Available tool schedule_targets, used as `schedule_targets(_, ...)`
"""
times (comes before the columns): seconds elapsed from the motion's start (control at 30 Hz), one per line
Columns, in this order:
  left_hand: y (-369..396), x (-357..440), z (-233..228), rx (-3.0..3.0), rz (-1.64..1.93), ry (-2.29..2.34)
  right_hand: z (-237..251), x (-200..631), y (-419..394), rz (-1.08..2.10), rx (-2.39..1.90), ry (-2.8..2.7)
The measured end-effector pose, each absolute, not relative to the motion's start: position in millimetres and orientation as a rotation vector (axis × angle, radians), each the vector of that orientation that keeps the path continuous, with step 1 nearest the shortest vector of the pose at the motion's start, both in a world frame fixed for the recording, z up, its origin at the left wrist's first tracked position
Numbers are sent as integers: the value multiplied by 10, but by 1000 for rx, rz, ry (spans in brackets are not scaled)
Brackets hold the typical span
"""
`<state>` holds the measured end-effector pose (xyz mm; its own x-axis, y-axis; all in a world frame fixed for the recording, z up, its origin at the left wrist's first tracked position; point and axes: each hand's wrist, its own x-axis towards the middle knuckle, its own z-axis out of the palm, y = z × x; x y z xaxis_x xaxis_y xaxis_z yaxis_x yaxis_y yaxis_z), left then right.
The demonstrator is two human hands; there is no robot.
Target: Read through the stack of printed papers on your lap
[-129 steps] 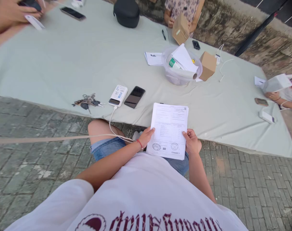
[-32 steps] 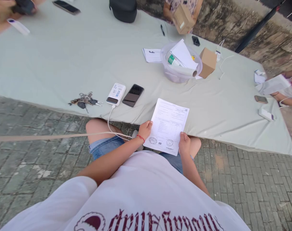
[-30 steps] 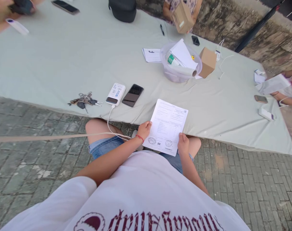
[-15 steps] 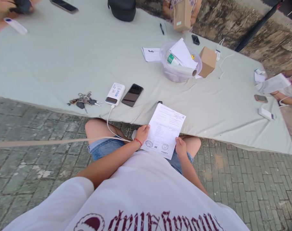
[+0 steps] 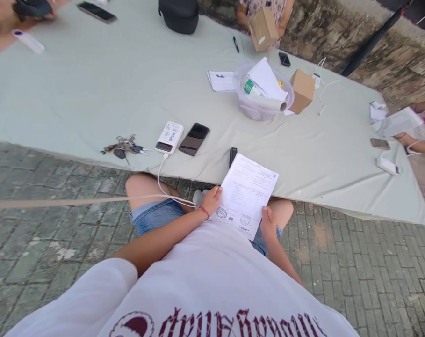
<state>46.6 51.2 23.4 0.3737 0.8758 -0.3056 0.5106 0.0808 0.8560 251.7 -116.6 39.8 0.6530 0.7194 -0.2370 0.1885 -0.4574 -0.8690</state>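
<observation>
A printed paper sheet [image 5: 249,194] with two round stamps near its lower edge is held above my lap, tilted over the table's front edge. My left hand [image 5: 211,202] grips its left side, thumb on top, a red string round the wrist. On the sheet's right edge, my right hand [image 5: 269,223] is closed with the thumb over the paper. Whether more sheets lie beneath is hidden. Just behind the paper, a black stapler-like object [image 5: 233,157] lies on the table, partly covered. Left of it are a black phone [image 5: 194,139] and a white power bank [image 5: 169,137] with a cable plugged in.
Keys [image 5: 124,147] lie on the table's pale cloth [image 5: 93,84]. Farther back stand a clear plastic basin [image 5: 256,112] of papers and a cardboard box [image 5: 302,91]. A person across the table holds another box [image 5: 264,29]. Other people sit at the left and right ends.
The paper has shifted right and slightly toward me with both hands, uncovering more of the black object. Across the table, the person's cardboard box has tilted.
</observation>
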Motion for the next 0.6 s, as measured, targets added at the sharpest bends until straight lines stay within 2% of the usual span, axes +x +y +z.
schedule_targets(0.2, 519, 617, 245, 1629, 369, 1177, 744, 2954, -780, 149, -2121, -1066)
schedule_targets(0.37, 539, 687, 217, 1631, 289, 1235, 984, 2823, -48, 289, -2028, -1828)
schedule_targets(0.5, 544, 707, 170, 1626, 269, 1253, 817, 2544, 327, 360, -1859, -2280)
schedule_targets(0.6, 554, 724, 114, 1618, 236, 1254, 657, 2500, 399, 330, -1858, -2318)
